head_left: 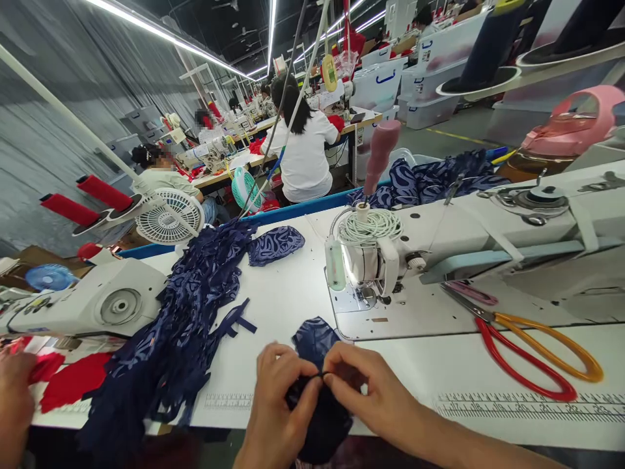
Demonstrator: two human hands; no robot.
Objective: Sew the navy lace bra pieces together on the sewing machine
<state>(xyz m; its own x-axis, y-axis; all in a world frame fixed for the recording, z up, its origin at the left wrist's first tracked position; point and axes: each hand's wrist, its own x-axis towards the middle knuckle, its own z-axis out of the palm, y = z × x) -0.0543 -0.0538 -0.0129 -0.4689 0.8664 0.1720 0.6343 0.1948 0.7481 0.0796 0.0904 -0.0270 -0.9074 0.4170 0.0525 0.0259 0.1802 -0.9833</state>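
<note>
My left hand (286,391) and my right hand (364,387) meet at the front edge of the white table, thumbs and forefingers pinched on a dark navy fabric piece (325,423). Its patterned upper part (315,340) lies on the table beyond my fingers, while the dark lower part hangs toward me. Just past my hands stands a white sewing machine (375,260), with a coil of pale green cord on its head. To the left, a long heap of navy patterned fabric pieces (195,293) runs down over the table edge. A separate patterned piece (277,245) lies behind it.
Scissors (532,339) with red and orange handles lie at right, near a printed ruler scale (527,407). Another machine (97,299), red fabric (73,381) and another person's hand (14,397) are at left. Co-workers sit ahead. More navy fabric (434,176) lies behind my machine.
</note>
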